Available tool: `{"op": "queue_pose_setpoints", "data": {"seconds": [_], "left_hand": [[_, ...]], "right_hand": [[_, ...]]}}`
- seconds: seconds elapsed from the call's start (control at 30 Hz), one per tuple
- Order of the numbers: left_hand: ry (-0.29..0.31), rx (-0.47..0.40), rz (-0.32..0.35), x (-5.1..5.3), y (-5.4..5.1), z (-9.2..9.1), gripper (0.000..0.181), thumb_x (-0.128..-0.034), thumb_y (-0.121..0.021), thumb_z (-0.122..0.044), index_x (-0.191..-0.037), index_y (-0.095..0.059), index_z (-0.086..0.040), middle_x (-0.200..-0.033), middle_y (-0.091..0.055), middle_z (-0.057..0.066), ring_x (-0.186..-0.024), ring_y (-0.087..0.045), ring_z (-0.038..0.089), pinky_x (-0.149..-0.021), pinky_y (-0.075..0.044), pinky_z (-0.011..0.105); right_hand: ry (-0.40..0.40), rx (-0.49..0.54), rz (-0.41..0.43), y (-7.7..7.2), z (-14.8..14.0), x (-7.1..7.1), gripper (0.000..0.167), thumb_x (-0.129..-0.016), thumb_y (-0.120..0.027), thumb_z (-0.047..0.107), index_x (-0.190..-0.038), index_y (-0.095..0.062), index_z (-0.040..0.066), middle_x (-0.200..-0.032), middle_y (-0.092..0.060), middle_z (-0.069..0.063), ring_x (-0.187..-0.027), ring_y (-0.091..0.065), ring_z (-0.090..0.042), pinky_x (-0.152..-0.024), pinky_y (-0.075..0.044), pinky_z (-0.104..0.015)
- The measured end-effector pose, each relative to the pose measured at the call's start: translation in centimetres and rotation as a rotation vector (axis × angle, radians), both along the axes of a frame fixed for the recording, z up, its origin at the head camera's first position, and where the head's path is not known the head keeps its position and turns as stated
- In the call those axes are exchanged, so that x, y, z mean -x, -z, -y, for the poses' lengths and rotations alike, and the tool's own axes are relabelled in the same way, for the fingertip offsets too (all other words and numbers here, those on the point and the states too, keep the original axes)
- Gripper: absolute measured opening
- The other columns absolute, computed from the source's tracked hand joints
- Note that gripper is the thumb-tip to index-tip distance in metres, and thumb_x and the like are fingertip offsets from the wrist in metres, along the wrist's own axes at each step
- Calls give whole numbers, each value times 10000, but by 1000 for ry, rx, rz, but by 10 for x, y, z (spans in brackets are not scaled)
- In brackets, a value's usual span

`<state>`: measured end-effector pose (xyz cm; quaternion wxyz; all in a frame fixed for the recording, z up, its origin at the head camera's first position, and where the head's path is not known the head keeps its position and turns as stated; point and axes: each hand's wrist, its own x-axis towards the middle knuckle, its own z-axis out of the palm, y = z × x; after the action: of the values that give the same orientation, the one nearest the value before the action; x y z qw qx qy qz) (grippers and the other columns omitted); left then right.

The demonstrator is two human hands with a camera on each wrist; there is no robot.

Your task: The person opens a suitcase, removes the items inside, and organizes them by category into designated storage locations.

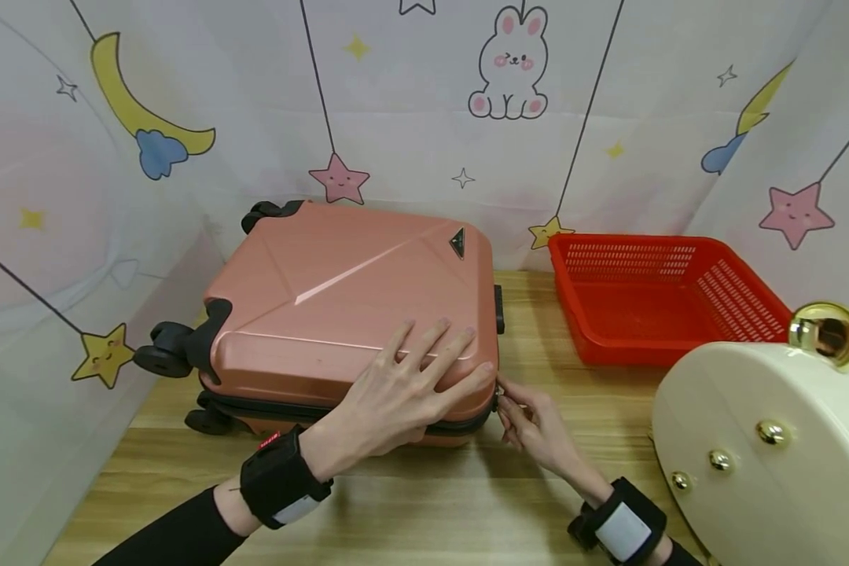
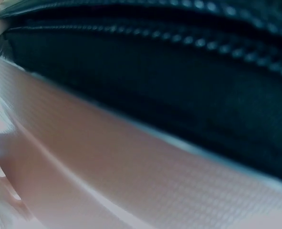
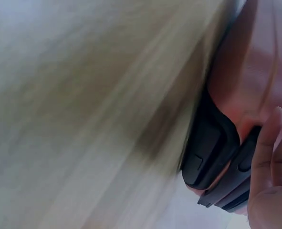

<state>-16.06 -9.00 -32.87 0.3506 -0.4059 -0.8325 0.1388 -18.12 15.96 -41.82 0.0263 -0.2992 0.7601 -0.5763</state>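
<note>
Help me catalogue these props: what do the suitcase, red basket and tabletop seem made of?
Suitcase: probably hard plastic, semi-gloss pink, given its moulded creases and bright highlights.
Red basket: most likely plastic with a slight sheen; its slotted walls and rim look moulded in one piece.
Tabletop: wood or wood-look laminate, smooth; pale grain streaks show, but I can't tell which.

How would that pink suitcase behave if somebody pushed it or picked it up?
The suitcase probably won't roll: it lies flat, its wheels jutting sideways from one end. Its smooth, shiny shell looks stiff and perhaps slippery. The zipper teeth stand apart in the left wrist view, so it might gape if lifted.
</note>
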Motion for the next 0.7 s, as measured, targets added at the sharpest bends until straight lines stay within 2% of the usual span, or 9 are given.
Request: {"op": "queue_pose_setpoints", "data": {"seconds": [0.1, 0.33, 0.43, 0.53, 0.7], "left_hand": [[4, -2, 3, 0, 0, 0, 855, -792, -606, -785, -1487, -456, -309, -1499, -497, 113, -1343, -497, 353, -1044, -467, 569], [4, -2, 18, 0, 1, 0, 872, -784, -634, -769, -1497, -446, -303, -1515, -481, 119, -1353, -490, 359, -1048, -464, 575], [7, -1, 18, 0, 0, 1, 863, -794, -626, -765, -1497, -446, -297, -1515, -483, 119, -1353, -490, 360, -1048, -462, 576], [12, -1, 10, 0, -1, 0, 861, -795, -624, -765, -1492, -452, -290, -1511, -490, 119, -1348, -495, 361, -1040, -466, 573], [15, 9, -10, 1, 0, 0, 860, -795, -619, -770, -1487, -460, -285, -1504, -501, 116, -1346, -505, 360, -1031, -475, 572]], "right_hand": [[7, 30, 19, 3, 1, -2, 404, -1036, -416, -55, -1433, -456, -119, -640, -463, -177, -364, -428, -133, -456, -528, -371], [70, 58, -28, 9, 4, -5, 382, -1032, -421, -64, -1401, -496, -127, -644, -478, -176, -369, -436, -158, -465, -527, -358], [74, 52, -22, 8, 4, -4, 381, -1027, -427, -72, -1396, -492, -143, -646, -489, -176, -370, -447, -166, -456, -525, -352], [27, 14, 48, 4, 4, 0, 439, -1036, -421, -51, -1466, -394, -137, -671, -497, -163, -377, -460, -163, -447, -523, -364], [-53, -44, 240, -5, 0, 9, 538, -1056, -414, 15, -1565, -249, -40, -723, -495, -96, -410, -448, -156, -494, -544, -412]]}}
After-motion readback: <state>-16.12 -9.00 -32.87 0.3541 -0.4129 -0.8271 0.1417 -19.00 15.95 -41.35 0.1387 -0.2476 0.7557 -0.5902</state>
